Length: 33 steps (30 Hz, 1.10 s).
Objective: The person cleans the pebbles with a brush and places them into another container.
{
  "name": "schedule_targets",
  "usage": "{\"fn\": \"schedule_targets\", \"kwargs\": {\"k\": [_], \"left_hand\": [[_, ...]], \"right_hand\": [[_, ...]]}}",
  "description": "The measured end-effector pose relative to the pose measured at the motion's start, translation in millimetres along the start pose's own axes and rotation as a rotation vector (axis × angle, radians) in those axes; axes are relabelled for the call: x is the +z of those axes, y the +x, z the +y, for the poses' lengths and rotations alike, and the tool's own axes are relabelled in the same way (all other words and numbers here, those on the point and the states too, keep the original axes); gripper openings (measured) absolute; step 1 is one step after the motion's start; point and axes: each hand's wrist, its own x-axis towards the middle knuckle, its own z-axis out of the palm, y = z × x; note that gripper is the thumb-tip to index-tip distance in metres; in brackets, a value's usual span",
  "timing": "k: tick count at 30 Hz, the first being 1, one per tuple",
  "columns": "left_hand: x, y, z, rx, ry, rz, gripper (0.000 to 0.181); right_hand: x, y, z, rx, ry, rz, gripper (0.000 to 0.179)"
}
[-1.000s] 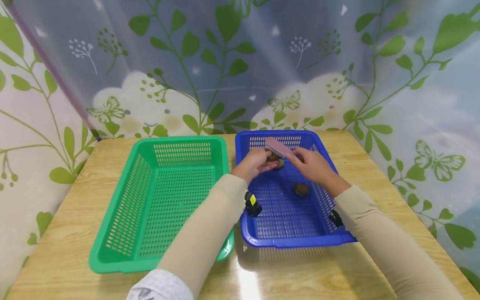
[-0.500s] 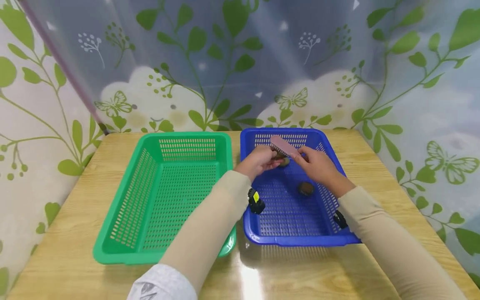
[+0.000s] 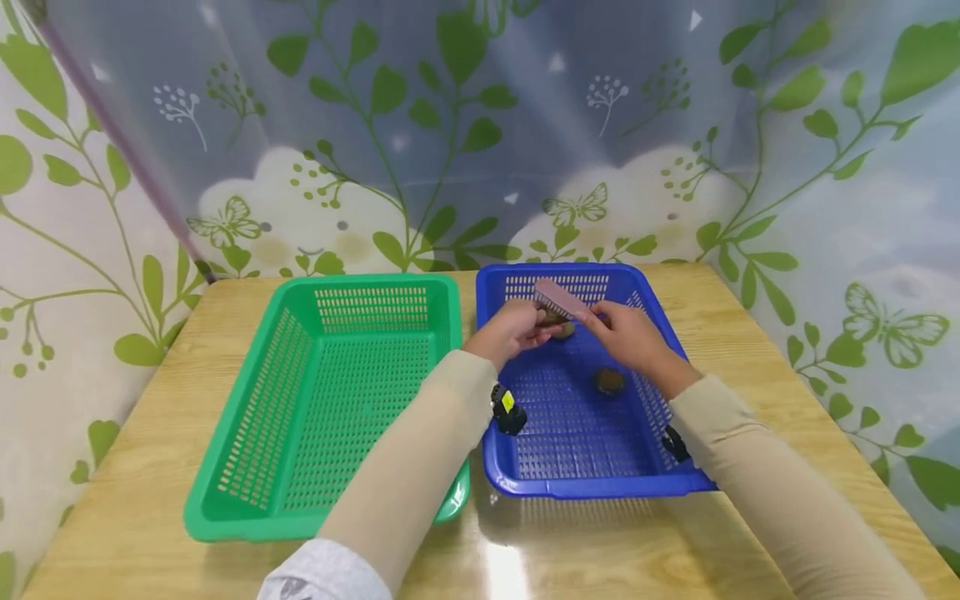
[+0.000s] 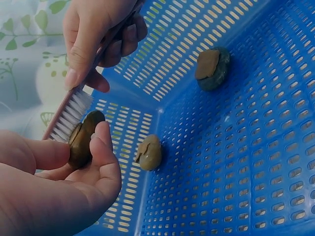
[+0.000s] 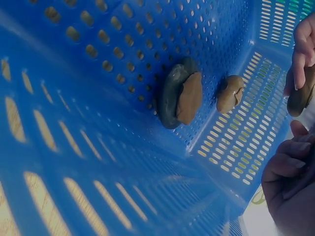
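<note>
Over the far part of the blue basket (image 3: 600, 486), my left hand (image 3: 517, 329) pinches a dark brownish stone (image 4: 88, 132) between thumb and fingers. My right hand (image 3: 633, 333) grips a pink brush (image 3: 558, 296), whose white bristles (image 4: 71, 115) lie against or very close to the stone in the left wrist view. Down in the basket, a pale tan stone (image 4: 151, 155) rests near the far wall. A darker grey-green stone (image 5: 172, 96), with a flat brown patch (image 5: 190, 98) on its face, lies closer to the right side.
A green basket (image 3: 198, 500) with slotted walls stands to the left of the blue one. Both are on a wooden table (image 3: 112, 500). Behind rises a curtain (image 3: 480, 125) printed with leaves and clouds. A small black device (image 3: 508, 410) sits at my left wrist.
The head view shifts slightly. Both hands stay in about the same place over the blue basket, still holding the stone and the brush.
</note>
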Motion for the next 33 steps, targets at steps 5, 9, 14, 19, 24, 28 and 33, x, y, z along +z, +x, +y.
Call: {"fn": "schedule_targets", "kwargs": {"k": [5, 9, 14, 19, 24, 28, 33], "left_hand": [[1.0, 1.1, -1.5, 0.011, -0.008, 0.007, 0.032], [2.3, 3.1, -2.1, 0.007, -0.026, 0.001, 0.033], [2.4, 4.9, -1.8, 0.010, -0.023, -0.001, 0.034], [0.2, 4.2, -3.2, 0.012, -0.001, 0.011, 0.032], [0.3, 2.4, -5.1, 0.032, 0.014, 0.024, 0.029], [1.1, 2.8, -4.6, 0.033, 0.006, 0.021, 0.026], [1.0, 3.8, -3.7, 0.034, -0.015, 0.033, 0.025]], "right_hand": [[-0.2, 0.0, 1.4, 0.039, -0.004, 0.012, 0.041], [-0.3, -1.1, 2.7, 0.086, -0.015, 0.037, 0.045], [0.1, -1.8, 3.2, 0.097, 0.005, 0.112, 0.050], [2.8, -1.7, 0.3, 0.032, 0.057, 0.186, 0.047], [6.4, -3.4, -2.6, -0.010, 0.100, 0.164, 0.043], [6.1, -4.1, -3.0, -0.017, 0.108, 0.126, 0.039], [5.5, -1.9, -3.6, -0.040, 0.098, 0.089, 0.037]]}}
